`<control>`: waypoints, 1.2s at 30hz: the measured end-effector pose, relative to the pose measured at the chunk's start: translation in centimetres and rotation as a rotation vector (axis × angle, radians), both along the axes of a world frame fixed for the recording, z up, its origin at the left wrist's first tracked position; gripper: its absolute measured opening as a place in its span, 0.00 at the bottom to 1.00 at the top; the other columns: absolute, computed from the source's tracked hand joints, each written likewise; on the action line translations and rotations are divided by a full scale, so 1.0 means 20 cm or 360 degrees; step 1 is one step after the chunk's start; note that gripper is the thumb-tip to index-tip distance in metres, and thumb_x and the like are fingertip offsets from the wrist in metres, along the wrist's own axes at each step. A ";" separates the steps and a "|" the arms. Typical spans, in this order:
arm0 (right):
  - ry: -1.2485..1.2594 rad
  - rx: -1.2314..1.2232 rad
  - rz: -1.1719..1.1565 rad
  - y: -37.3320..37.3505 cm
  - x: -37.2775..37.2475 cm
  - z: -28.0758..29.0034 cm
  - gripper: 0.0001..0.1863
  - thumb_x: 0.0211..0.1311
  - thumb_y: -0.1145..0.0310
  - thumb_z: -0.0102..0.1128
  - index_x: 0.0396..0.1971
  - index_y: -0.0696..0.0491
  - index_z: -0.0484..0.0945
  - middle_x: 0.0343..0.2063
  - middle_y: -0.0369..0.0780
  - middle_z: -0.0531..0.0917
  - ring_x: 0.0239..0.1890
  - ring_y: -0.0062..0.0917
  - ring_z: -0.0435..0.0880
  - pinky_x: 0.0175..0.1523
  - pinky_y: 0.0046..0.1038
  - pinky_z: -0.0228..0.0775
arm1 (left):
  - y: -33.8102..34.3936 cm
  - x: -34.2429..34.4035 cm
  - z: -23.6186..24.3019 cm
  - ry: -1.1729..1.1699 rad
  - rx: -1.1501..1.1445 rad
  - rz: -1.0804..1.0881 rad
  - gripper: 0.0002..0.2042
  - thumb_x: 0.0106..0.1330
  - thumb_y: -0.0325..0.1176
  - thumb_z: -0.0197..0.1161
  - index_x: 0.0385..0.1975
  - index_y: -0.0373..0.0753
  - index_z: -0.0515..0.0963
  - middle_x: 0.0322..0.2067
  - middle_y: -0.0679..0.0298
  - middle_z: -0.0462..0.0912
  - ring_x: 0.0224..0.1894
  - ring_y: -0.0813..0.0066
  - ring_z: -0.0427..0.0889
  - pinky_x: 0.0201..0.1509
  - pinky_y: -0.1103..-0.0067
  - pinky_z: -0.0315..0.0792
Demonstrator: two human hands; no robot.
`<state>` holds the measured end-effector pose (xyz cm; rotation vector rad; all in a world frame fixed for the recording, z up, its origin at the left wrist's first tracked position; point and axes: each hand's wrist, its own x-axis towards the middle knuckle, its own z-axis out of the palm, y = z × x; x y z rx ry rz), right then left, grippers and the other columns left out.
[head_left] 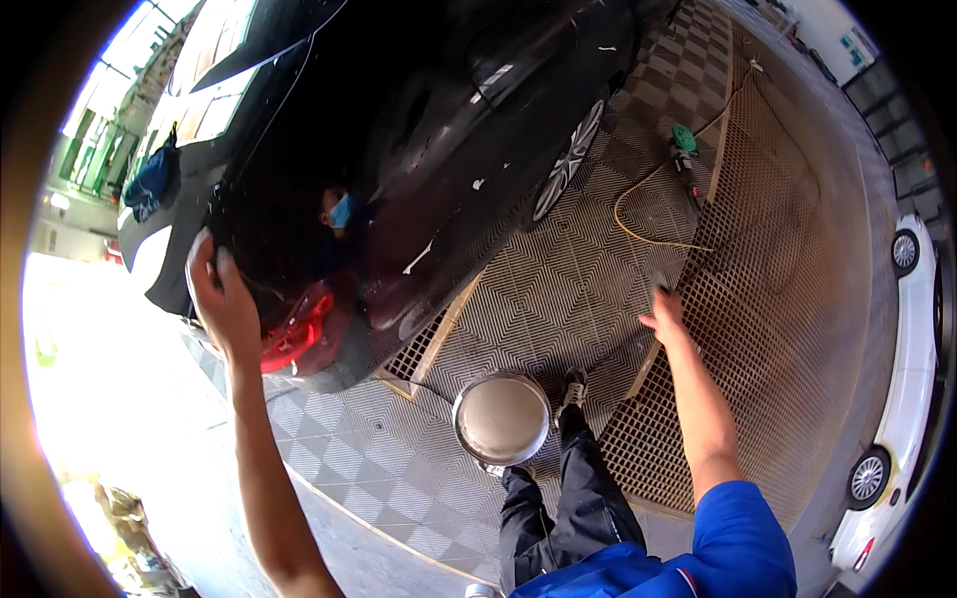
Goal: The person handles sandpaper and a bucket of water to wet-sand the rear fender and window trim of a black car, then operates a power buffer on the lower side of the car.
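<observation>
In the head view, the left hand [221, 304], fingers loosely parted, is beside the black car's [429, 149] red tail light [304, 334]; contact is unclear. The right hand [670, 317] is near the floor grating [663, 434]; whether it grips anything, I cannot tell.

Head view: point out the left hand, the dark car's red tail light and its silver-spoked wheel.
Left hand [224, 304]: head view, middle of the hand.
Red tail light [307, 324]: head view, red lens.
Silver-spoked wheel [568, 162]: head view, spokes near the hub.
</observation>
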<state>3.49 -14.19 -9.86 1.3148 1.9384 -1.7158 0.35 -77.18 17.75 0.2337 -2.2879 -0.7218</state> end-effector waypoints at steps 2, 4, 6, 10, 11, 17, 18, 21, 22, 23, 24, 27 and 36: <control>0.0553 0.0366 0.0195 -0.25 -0.18 0.00 0.25 0.80 0.58 0.51 0.67 0.57 0.69 0.56 0.48 0.78 0.52 0.37 0.81 0.50 0.36 0.83 | 0.06 -0.39 0.12 -0.0063 -0.0398 0.0053 0.22 0.75 0.37 0.58 0.66 0.37 0.73 0.63 0.50 0.77 0.67 0.51 0.74 0.72 0.64 0.64; 0.0565 0.0433 0.0588 -0.85 -0.39 0.43 0.23 0.81 0.60 0.48 0.65 0.61 0.71 0.51 0.48 0.85 0.47 0.34 0.87 0.56 0.34 0.78 | -0.06 -0.55 0.08 -0.0103 -0.0599 0.0240 0.24 0.77 0.44 0.55 0.68 0.40 0.71 0.66 0.52 0.74 0.70 0.53 0.70 0.74 0.63 0.62; 0.1649 0.0540 0.0409 -1.26 -0.55 0.61 0.23 0.77 0.63 0.53 0.65 0.59 0.72 0.63 0.50 0.78 0.65 0.41 0.78 0.69 0.39 0.69 | 0.05 -0.66 0.01 -0.0221 -0.0676 0.0570 0.26 0.79 0.51 0.48 0.70 0.43 0.70 0.70 0.56 0.72 0.74 0.59 0.66 0.78 0.63 0.56; 0.1968 0.1162 0.0702 -1.76 -0.73 0.84 0.34 0.69 0.63 0.63 0.72 0.56 0.65 0.73 0.50 0.65 0.76 0.47 0.63 0.75 0.46 0.60 | 0.16 -0.66 -0.08 -0.0126 -0.0812 0.0593 0.27 0.79 0.50 0.46 0.71 0.43 0.70 0.72 0.59 0.70 0.76 0.61 0.63 0.79 0.63 0.53; 0.1917 0.1251 0.0791 -1.81 -0.76 0.84 0.37 0.68 0.62 0.64 0.74 0.55 0.63 0.75 0.49 0.62 0.78 0.48 0.59 0.75 0.49 0.60 | 0.19 -0.65 -0.10 -0.0154 -0.0817 0.0593 0.26 0.79 0.50 0.46 0.70 0.43 0.70 0.72 0.59 0.70 0.76 0.61 0.63 0.79 0.63 0.53; 0.1755 0.1350 0.1084 -1.84 -0.87 0.84 0.40 0.74 0.54 0.54 0.80 0.51 0.52 0.80 0.46 0.51 0.82 0.48 0.47 0.75 0.61 0.52 | 0.17 -0.64 -0.06 -0.0094 -0.0800 0.0660 0.25 0.77 0.48 0.50 0.68 0.42 0.72 0.71 0.60 0.71 0.75 0.61 0.65 0.78 0.61 0.55; 0.1733 0.1360 0.1097 -1.83 -0.90 0.86 0.40 0.74 0.53 0.53 0.80 0.51 0.51 0.81 0.46 0.50 0.82 0.48 0.47 0.76 0.61 0.50 | 0.19 -0.63 -0.04 -0.0069 -0.0773 0.0648 0.24 0.78 0.48 0.50 0.68 0.43 0.72 0.70 0.59 0.72 0.75 0.62 0.66 0.79 0.62 0.54; 0.1687 0.1261 0.0791 -1.95 -0.85 0.88 0.39 0.76 0.51 0.49 0.80 0.52 0.52 0.81 0.47 0.50 0.82 0.48 0.45 0.76 0.62 0.47 | 0.22 -0.66 -0.03 -0.0065 -0.0848 0.0651 0.24 0.78 0.47 0.50 0.67 0.43 0.73 0.70 0.59 0.72 0.75 0.60 0.66 0.78 0.60 0.55; 0.1660 0.1231 0.0866 -2.00 -0.75 0.85 0.38 0.78 0.49 0.45 0.79 0.53 0.52 0.81 0.48 0.50 0.82 0.49 0.46 0.76 0.63 0.46 | 0.23 -0.66 -0.03 -0.0074 -0.0791 0.0632 0.24 0.78 0.47 0.50 0.68 0.43 0.72 0.71 0.59 0.71 0.75 0.60 0.66 0.78 0.59 0.55; 0.1705 0.1245 0.0950 -2.01 -0.67 0.79 0.37 0.79 0.49 0.44 0.79 0.53 0.53 0.80 0.48 0.52 0.81 0.50 0.49 0.76 0.61 0.48 | 0.23 -0.67 -0.03 -0.0104 -0.0762 0.0615 0.24 0.78 0.46 0.50 0.68 0.43 0.71 0.72 0.59 0.70 0.76 0.59 0.64 0.79 0.58 0.54; 0.1814 0.1302 0.0998 -1.99 -0.70 0.78 0.37 0.79 0.50 0.44 0.79 0.53 0.54 0.79 0.48 0.53 0.81 0.50 0.50 0.76 0.60 0.49 | 0.21 -0.66 -0.01 -0.0091 -0.0746 0.0619 0.24 0.78 0.46 0.50 0.69 0.43 0.71 0.72 0.59 0.69 0.76 0.59 0.64 0.79 0.57 0.54; 0.1945 0.1441 0.1068 -1.87 -0.90 0.88 0.34 0.79 0.53 0.46 0.77 0.54 0.58 0.78 0.49 0.57 0.80 0.50 0.53 0.76 0.55 0.51 | 0.15 -0.64 -0.01 -0.0094 -0.0714 0.0630 0.25 0.76 0.45 0.52 0.69 0.43 0.70 0.72 0.58 0.69 0.76 0.59 0.62 0.79 0.58 0.53; 0.2060 0.1585 0.1027 -1.79 -0.92 0.71 0.40 0.83 0.44 0.32 0.78 0.62 0.49 0.79 0.53 0.54 0.81 0.49 0.50 0.81 0.48 0.42 | 0.22 -0.59 0.05 -0.0014 -0.0513 0.0450 0.30 0.70 0.43 0.59 0.70 0.38 0.68 0.74 0.52 0.63 0.78 0.54 0.57 0.81 0.57 0.48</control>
